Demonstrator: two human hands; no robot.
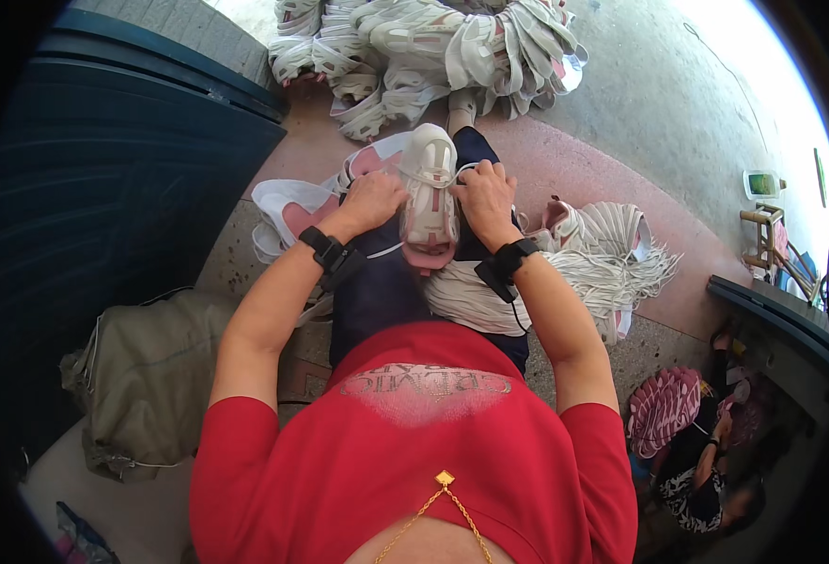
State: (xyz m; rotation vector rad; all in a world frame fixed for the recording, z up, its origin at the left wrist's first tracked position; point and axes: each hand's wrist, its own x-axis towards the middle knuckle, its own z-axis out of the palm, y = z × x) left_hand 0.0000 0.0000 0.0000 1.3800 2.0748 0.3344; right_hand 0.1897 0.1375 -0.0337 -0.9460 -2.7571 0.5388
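Observation:
A white and pink sneaker upper (pixel 430 214) rests on my lap, its toe pointing away from me. White shoelace (pixel 427 176) crosses it near the toe. My left hand (pixel 374 201) is closed at the upper's left side, seemingly pinching lace; its fingertips are partly hidden. A loose white lace end (pixel 385 252) shows below that hand. On the other side, my right hand (pixel 488 195) pinches the lace close to the toe. A thick bundle of white laces (pixel 565 287) lies across my right thigh and beyond it.
Stacked sneaker uppers (pixel 471 47) lie ahead, with more to the left (pixel 292 207) and right (pixel 607 226). A dark blue door panel (pixel 123 179) stands left, above an olive bag (pixel 156 376). At lower right a person (pixel 706 470) sits by pink uppers (pixel 664 409).

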